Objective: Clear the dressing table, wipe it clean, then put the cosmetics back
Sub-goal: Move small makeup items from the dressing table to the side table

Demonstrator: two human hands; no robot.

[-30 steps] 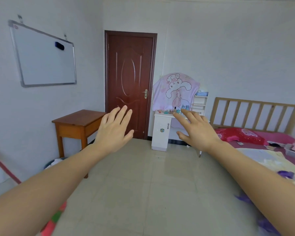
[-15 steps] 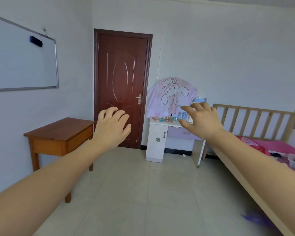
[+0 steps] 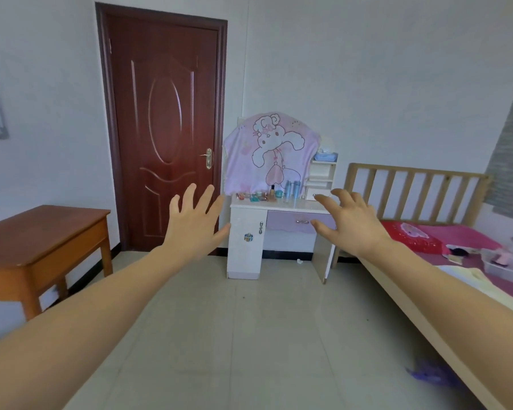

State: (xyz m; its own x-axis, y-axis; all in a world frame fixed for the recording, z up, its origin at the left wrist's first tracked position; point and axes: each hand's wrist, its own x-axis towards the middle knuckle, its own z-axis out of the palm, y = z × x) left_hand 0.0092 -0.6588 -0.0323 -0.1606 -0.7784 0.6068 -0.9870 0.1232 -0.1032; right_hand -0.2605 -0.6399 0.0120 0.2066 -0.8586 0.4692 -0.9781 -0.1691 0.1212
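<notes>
A white dressing table [image 3: 246, 250] with a lilac drawer stands against the far wall, across the room from me. Several small cosmetics [image 3: 268, 196] line its top, with blue bottles [image 3: 292, 188] at the right. A pink cartoon cloth [image 3: 267, 156] hangs over its mirror. My left hand [image 3: 194, 224] is stretched out in the air with fingers spread, holding nothing. My right hand [image 3: 351, 224] reaches forward too, fingers loosely bent and empty. Both hands are far short of the table.
A dark red door [image 3: 166, 128] is left of the dressing table. A brown wooden desk [image 3: 39, 241] stands at the left wall. A bed [image 3: 444, 241] with a wooden headboard, red bedding and a clear box [image 3: 504, 266] fills the right. Tiled floor lies between.
The view has swung left-to-centre and drawn nearer the dressing table, which now sits between my hands. My left fingers have spread open; both hands stay empty.
</notes>
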